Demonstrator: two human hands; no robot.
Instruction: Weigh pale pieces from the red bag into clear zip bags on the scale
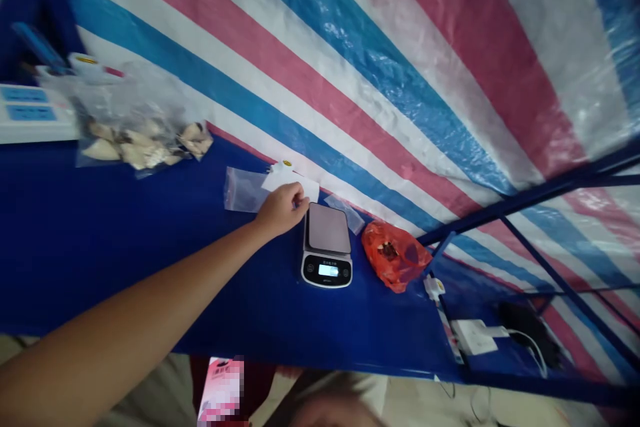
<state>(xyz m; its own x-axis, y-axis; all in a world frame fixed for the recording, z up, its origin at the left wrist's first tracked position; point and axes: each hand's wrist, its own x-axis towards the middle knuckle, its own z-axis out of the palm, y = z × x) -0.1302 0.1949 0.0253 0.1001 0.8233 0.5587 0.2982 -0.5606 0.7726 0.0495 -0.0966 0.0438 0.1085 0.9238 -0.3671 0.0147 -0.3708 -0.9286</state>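
My left hand [283, 209] reaches across the blue table [100, 240], its fingers pinched on the edge of a white paper slip [293, 181] lying by the striped tarp. A small clear plastic bag [243, 190] lies just left of the slip. Right of the hand stands a small digital kitchen scale [327, 247] with a lit display and a bare platform. My right hand is out of view.
A clear bag of pale chunky pieces [140, 143] lies at the far left beside a white box with blue labels [27, 113]. An orange plastic bag [395, 255] sits right of the scale. A white adapter with a cable [473, 335] lies farther right. Behind everything hangs a striped tarp [400, 67].
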